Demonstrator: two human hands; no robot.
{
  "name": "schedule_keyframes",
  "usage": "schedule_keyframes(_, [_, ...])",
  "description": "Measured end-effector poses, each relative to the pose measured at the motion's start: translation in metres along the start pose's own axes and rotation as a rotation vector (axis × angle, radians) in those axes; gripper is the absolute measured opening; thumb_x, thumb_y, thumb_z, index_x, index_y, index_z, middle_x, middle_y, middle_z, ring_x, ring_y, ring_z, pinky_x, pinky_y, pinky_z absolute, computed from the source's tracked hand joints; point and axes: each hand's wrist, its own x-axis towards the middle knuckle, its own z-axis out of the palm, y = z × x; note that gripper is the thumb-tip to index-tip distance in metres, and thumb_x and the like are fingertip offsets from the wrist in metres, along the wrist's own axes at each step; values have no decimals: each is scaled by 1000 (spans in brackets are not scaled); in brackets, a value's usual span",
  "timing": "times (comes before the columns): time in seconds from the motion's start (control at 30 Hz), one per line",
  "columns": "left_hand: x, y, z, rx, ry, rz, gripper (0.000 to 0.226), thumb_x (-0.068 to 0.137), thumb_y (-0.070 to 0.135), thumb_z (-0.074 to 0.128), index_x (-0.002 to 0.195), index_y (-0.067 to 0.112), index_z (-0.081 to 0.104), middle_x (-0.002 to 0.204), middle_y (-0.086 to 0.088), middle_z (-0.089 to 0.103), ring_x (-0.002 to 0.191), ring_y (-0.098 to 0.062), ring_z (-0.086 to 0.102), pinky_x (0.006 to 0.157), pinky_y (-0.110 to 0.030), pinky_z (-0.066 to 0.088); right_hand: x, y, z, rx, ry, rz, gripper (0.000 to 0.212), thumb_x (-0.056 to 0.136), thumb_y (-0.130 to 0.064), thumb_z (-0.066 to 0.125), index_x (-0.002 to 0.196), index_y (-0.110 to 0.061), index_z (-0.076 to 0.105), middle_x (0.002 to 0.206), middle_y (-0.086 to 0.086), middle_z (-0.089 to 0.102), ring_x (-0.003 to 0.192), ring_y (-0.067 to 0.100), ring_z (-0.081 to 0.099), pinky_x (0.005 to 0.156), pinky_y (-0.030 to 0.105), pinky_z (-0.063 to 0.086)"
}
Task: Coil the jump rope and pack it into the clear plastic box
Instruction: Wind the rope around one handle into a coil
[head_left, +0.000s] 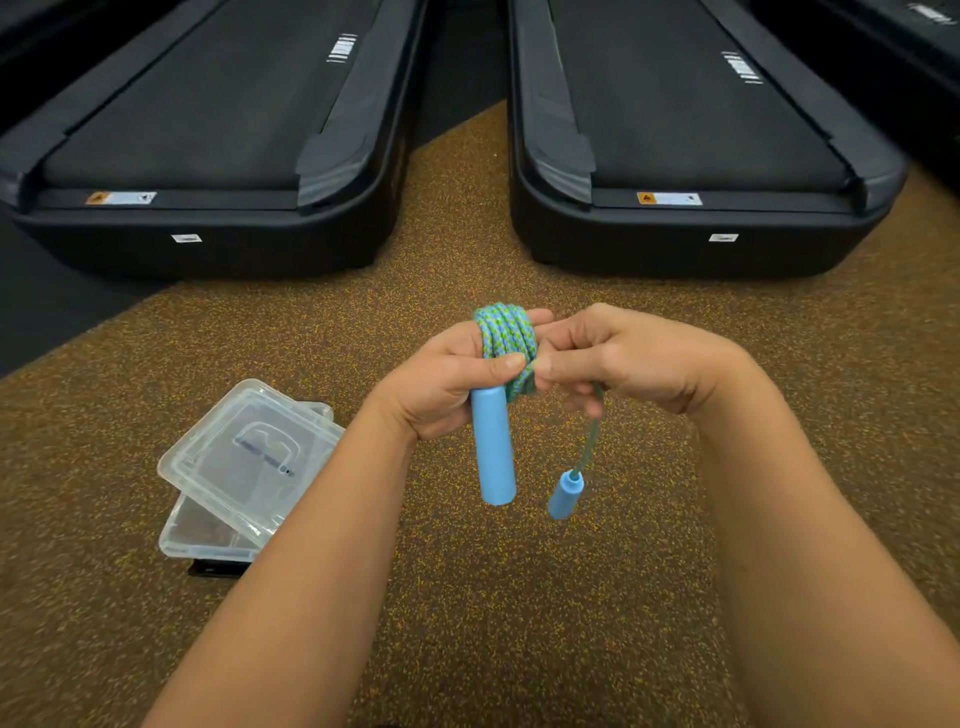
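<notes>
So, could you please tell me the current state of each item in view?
Jump rope: mostly coiled, short tail loose.
Left hand: coil round its fingers, grips one blue handle.
Right hand: pinches the tail.
Other handle: dangling free.
Clear plastic box: on the floor, lid askew, not closed.

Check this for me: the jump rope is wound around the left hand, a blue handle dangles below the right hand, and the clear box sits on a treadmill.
One thing is wrong: the clear box sits on the speckled floor, short of the treadmills, as the head view shows. The jump rope is wound around the left hand, and a blue handle dangles below the right hand.
</notes>
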Motion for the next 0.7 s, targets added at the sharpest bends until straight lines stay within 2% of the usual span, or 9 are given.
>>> schedule_keyframes(0.07, [-1, -1, 2, 42, 3, -29, 70, 78, 14, 69, 137, -7, 37, 121, -12, 61, 107, -19, 59, 95, -29, 46, -2, -2, -1, 3, 9, -5, 18, 89, -4, 57, 72, 0, 55, 60, 10, 38, 44, 10, 40, 70, 42, 43])
schedule_keyframes(0.17, [-2, -3, 4, 126, -24, -48, 34, 84, 6, 51, 117, 3, 57, 106, -1, 69, 98, -11, 62, 89, -23, 46, -4, -4, -2, -24, 5, -8, 22, 90, -3, 54, 69, -7, 53, 68, 14, 40, 45, 8, 37, 72, 40, 45])
schedule_keyframes(0.27, [-4, -1, 7, 125, -44, -75, 26, 82, 14, 64, 107, 10, 67, 100, -2, 67, 94, -12, 60, 87, -23, 47, -4, -4, -3, -84, 36, 7, 14, 90, -6, 56, 80, 3, 58, 73, 17, 44, 50, 11, 39, 66, 35, 45])
schedule_keyframes(0.33, [-4, 0, 8, 129, -18, -87, 42, 75, 22, 75, 112, 6, 62, 106, -14, 59, 100, -24, 52, 91, -32, 42, -4, -6, -3, -128, 99, 2, 13, 90, -9, 57, 81, -1, 60, 72, 16, 50, 51, 11, 43, 58, 26, 45])
schedule_keyframes(0.4, [-2, -1, 8, 153, -16, -124, 50, 78, 14, 69, 122, -3, 52, 118, -23, 50, 111, -33, 42, 102, -45, 33, -3, -9, -3, -151, 146, -29, 15, 91, -12, 58, 76, -7, 60, 71, 11, 57, 50, 6, 50, 54, 21, 44])
schedule_keyframes(0.47, [0, -5, 8, 178, -46, -157, 53, 80, 11, 63, 125, -10, 45, 122, -27, 49, 117, -35, 42, 109, -51, 27, -2, -9, -4, -150, 188, -52, 17, 91, -13, 58, 75, -7, 60, 69, 13, 59, 57, 11, 56, 54, 29, 50])
schedule_keyframes(0.53, [0, -5, 10, 188, -91, -182, 50, 79, 12, 63, 123, -9, 49, 117, -19, 59, 116, -27, 52, 107, -42, 35, 0, -7, -4, -185, 236, -79, 18, 89, -16, 61, 73, -10, 60, 63, 12, 57, 59, 20, 54, 62, 43, 53])
schedule_keyframes(0.6, [-1, -5, 13, 164, -130, -212, 58, 78, 17, 68, 127, -6, 47, 121, -12, 61, 118, -23, 54, 107, -33, 38, 1, -5, -6, -267, 285, -118, 20, 87, -20, 65, 68, -18, 59, 59, 5, 55, 57, 16, 49, 60, 40, 48])
schedule_keyframes(0.7, [-2, -4, 16, 114, -155, -210, 78, 76, 24, 74, 135, -10, 36, 135, -18, 52, 127, -30, 48, 109, -35, 36, 3, -4, -6, -352, 328, -178, 17, 85, -23, 67, 69, -22, 61, 62, 0, 57, 60, 12, 49, 64, 36, 45])
